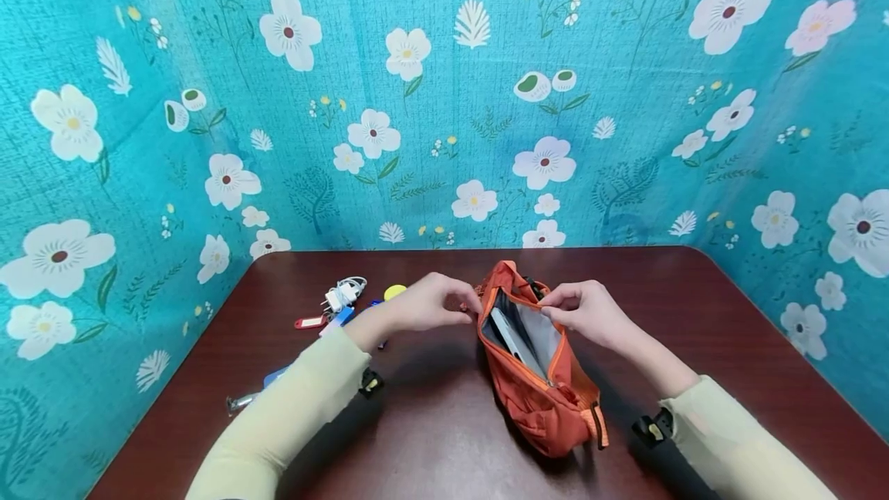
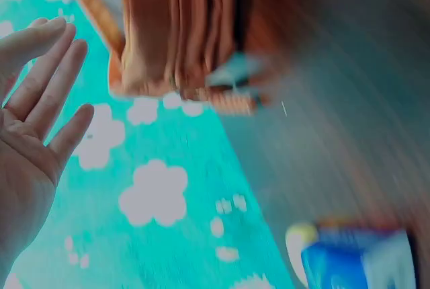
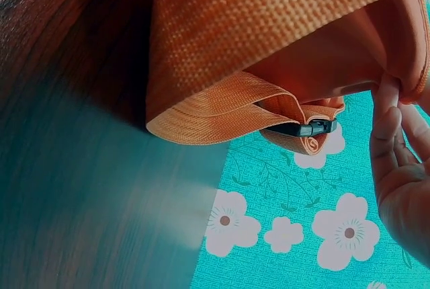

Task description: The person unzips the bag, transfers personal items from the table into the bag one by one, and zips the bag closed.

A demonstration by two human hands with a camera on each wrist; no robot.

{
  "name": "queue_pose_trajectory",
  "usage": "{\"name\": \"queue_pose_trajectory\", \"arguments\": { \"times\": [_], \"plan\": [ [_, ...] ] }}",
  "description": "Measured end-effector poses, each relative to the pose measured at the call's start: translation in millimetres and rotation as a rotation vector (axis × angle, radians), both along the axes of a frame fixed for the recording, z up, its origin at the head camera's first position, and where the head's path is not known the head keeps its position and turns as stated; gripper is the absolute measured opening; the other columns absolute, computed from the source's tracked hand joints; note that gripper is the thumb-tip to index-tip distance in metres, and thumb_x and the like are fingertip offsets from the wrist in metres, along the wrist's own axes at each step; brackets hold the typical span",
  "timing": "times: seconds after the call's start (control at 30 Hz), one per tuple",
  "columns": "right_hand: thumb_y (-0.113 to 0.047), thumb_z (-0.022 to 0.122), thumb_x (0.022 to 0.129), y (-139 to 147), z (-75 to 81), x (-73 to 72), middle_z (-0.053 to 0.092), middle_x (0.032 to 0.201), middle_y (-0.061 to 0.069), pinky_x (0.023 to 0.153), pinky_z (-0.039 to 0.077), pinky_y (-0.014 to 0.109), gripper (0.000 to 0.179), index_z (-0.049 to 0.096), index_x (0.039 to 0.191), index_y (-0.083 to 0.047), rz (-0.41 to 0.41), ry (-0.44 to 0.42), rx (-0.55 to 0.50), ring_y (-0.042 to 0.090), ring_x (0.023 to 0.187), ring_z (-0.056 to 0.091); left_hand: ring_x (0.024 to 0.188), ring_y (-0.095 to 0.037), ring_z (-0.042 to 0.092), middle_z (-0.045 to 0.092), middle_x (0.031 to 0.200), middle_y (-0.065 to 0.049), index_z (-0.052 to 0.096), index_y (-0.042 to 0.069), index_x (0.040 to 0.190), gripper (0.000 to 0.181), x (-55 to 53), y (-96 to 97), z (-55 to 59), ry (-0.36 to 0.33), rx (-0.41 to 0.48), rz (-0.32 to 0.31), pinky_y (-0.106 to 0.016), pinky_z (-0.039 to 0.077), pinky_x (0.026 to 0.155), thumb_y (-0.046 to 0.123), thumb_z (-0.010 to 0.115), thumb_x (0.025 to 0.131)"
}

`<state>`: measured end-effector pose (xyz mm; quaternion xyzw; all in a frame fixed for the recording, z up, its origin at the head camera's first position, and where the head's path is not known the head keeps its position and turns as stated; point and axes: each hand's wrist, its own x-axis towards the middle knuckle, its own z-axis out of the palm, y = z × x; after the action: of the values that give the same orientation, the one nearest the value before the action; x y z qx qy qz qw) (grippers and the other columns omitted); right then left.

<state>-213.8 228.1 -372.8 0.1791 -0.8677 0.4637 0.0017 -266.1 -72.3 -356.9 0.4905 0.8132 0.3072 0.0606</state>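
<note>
An orange-red waist bag sits on the table with its zipped top spread apart, showing a grey lining. Inside it leans a flat, pale object. At the bag's left edge is my left hand; the left wrist view has its fingers extended and loosely spread beside the orange fabric. On the opposite side, my right hand pinches the rim of the opening between thumb and fingers. The right wrist view shows that grip close up, with a rolled strap and black buckle hanging near it.
Left of the bag lie a white charger with its cable, a red tag, a yellow round item and a blue-and-white packet. A clear, shiny item is nearer the left edge. A floral curtain surrounds the table.
</note>
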Motion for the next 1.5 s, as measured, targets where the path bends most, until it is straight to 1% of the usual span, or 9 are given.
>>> {"name": "queue_pose_trajectory", "arguments": {
  "times": [0.13,0.3,0.43,0.57,0.67,0.87,0.93,1.23,1.5],
  "plan": [
    [-0.006,0.07,0.088,0.0,-2.4,-2.0,0.069,0.076,0.005,0.055,0.052,0.033,0.01,0.074,0.096,-0.003,-0.005,0.003,0.018,0.021,0.061,0.061,0.097,-0.018,0.065,0.07,0.099,0.002,0.071,0.014,0.101,0.016,-1.3,-34.2,3.1,0.0,0.011,0.085,-0.031,0.049,0.088,0.011,0.075,0.086],
    [-0.006,0.069,0.088,-0.9,-4.3,-4.1,0.068,0.073,0.003,0.055,0.052,0.037,0.009,0.074,0.095,-0.003,-0.001,0.008,0.034,0.027,0.062,0.062,0.099,-0.022,0.063,0.069,0.098,0.005,0.07,0.015,0.103,0.021,-1.7,-70.6,1.5,-0.047,0.006,0.212,-0.038,0.049,0.089,0.016,0.078,0.083],
    [-0.006,0.069,0.089,-2.4,-3.3,-4.5,0.068,0.071,0.003,0.051,0.049,0.033,0.009,0.074,0.096,-0.004,0.007,0.008,0.033,0.025,0.059,0.06,0.098,-0.024,0.063,0.069,0.101,0.001,0.069,0.013,0.105,0.027,-1.9,-92.0,-5.0,-0.08,0.009,0.3,-0.041,0.051,0.087,0.017,0.081,0.081],
    [-0.006,0.069,0.088,-2.4,-3.2,-4.7,0.068,0.072,0.004,0.048,0.046,0.029,0.01,0.074,0.097,-0.003,0.016,0.01,0.024,0.019,0.056,0.058,0.102,-0.032,0.061,0.068,0.106,-0.006,0.068,0.008,0.109,0.036,-1.1,-108.0,-13.8,-0.113,0.006,0.384,-0.048,0.05,0.087,0.02,0.083,0.079],
    [-0.004,0.069,0.088,-3.9,0.6,-1.8,0.068,0.073,0.005,0.048,0.044,0.028,0.01,0.074,0.096,-0.002,0.016,0.019,0.03,0.016,0.056,0.056,0.105,-0.031,0.058,0.065,0.111,-0.007,0.067,0.012,0.111,0.04,-0.7,-117.9,-20.9,-0.143,-0.02,0.459,-0.046,0.051,0.086,0.025,0.084,0.077],
    [-0.002,0.068,0.089,-4.1,2.3,-0.5,0.068,0.075,0.007,0.047,0.043,0.027,0.01,0.073,0.097,0.001,0.008,0.024,0.045,0.014,0.056,0.056,0.1,-0.028,0.057,0.065,0.109,-0.009,0.066,0.011,0.115,0.046,-7.8,-136.2,-39.6,-0.109,-0.062,0.515,-0.043,0.052,0.082,0.029,0.084,0.077],
    [-0.004,0.069,0.088,-1.5,-2.6,-3.7,0.068,0.075,0.004,0.046,0.043,0.027,0.01,0.074,0.096,-0.002,0.011,0.03,0.038,0.015,0.056,0.057,0.1,-0.029,0.058,0.065,0.107,-0.007,0.066,0.011,0.116,0.046,-10.0,-139.4,-44.7,-0.122,-0.063,0.538,-0.041,0.052,0.081,0.026,0.084,0.076],
    [-0.004,0.069,0.088,-0.5,-4.9,-4.6,0.068,0.075,0.003,0.048,0.046,0.028,0.009,0.075,0.094,-0.005,0.008,0.03,0.034,0.026,0.059,0.06,0.104,-0.027,0.059,0.065,0.111,-0.008,0.063,0.009,0.119,0.051,-17.5,-146.3,-56.4,-0.181,-0.095,0.591,-0.043,0.052,0.086,0.028,0.084,0.077],
    [-0.005,0.069,0.088,0.4,-3.6,-3.5,0.068,0.073,0.004,0.047,0.043,0.027,0.009,0.074,0.095,-0.003,0.013,0.026,0.028,0.019,0.055,0.056,0.105,-0.029,0.061,0.064,0.115,-0.012,0.06,0.003,0.124,0.059,-25.5,-144.8,-61.6,-0.204,-0.123,0.603,-0.045,0.05,0.09,0.031,0.083,0.077]
  ]
}}
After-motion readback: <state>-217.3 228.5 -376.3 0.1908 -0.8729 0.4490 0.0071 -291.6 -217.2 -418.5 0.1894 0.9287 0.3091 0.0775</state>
